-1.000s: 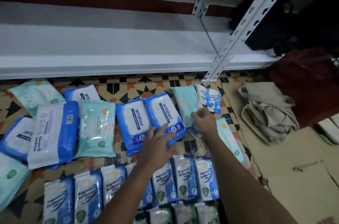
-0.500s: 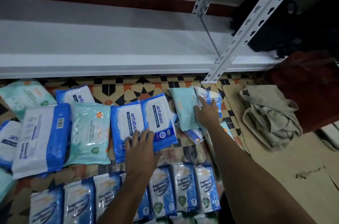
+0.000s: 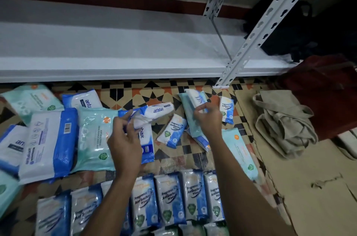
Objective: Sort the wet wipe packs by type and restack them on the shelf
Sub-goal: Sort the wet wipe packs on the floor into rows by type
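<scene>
Wet wipe packs lie spread over the patterned floor below a white shelf (image 3: 116, 46). My left hand (image 3: 123, 139) grips a blue-and-white antabax pack (image 3: 154, 114) and holds it tilted above a second antabax pack (image 3: 146, 145). My right hand (image 3: 208, 120) grips a teal pack (image 3: 188, 112) together with a small blue-and-white pack (image 3: 197, 97), both raised on edge. A small Fragrance Free Antibacterial pack (image 3: 172, 129) lies between my hands. Several more of that kind form a row (image 3: 173, 197) near me.
At the left lie a large antabax pack (image 3: 48, 143), a teal pack (image 3: 94, 137) and others. Another small pack (image 3: 227, 109) and a teal pack (image 3: 239, 152) lie on the right. The shelf's metal upright (image 3: 257, 33) stands there, beside a beige cloth bag (image 3: 284, 121) and a dark red bag (image 3: 328, 91).
My left hand has lifted one antabax pack off the floor. My right hand has closed on the teal pack and the small pack and raised them, uncovering a small pack between my hands.
</scene>
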Demonstrator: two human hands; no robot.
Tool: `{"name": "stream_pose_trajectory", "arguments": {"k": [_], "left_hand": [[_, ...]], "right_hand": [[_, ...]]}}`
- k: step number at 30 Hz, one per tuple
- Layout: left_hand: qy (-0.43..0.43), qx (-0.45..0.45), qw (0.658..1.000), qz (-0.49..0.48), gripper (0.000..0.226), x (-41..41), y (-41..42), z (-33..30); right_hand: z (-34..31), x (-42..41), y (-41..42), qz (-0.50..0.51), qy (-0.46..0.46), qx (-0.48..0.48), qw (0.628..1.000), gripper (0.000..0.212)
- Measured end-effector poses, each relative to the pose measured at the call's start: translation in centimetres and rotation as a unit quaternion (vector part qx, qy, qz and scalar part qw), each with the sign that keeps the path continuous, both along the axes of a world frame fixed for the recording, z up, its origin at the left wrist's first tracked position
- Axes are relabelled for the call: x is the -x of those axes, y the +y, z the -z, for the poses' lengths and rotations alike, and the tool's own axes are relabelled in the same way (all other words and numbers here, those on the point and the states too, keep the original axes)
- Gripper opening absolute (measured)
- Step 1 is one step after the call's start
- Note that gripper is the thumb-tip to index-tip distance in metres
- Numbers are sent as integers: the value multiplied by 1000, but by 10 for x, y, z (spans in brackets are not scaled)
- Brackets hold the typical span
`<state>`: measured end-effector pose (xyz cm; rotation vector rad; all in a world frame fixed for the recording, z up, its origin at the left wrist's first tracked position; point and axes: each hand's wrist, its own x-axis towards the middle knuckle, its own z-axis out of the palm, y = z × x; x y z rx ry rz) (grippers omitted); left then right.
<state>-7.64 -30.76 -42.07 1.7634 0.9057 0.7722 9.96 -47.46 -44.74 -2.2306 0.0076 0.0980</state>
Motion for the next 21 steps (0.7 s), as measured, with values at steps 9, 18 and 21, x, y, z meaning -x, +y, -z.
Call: {"name": "stream_pose_trajectory", "arguments": {"k": [9, 18, 21], "left_hand": [[168, -172, 944, 227, 27, 59, 39, 69], [76, 4, 991, 114, 34, 59, 48, 29], [62, 114, 990, 60, 25, 70, 54, 10]], "right_hand": [[37, 88, 71, -42, 60, 172, 982, 52], [23, 80, 83, -5, 177, 126, 976, 76], [-3, 88, 69, 55, 269, -124, 954, 54]]}}
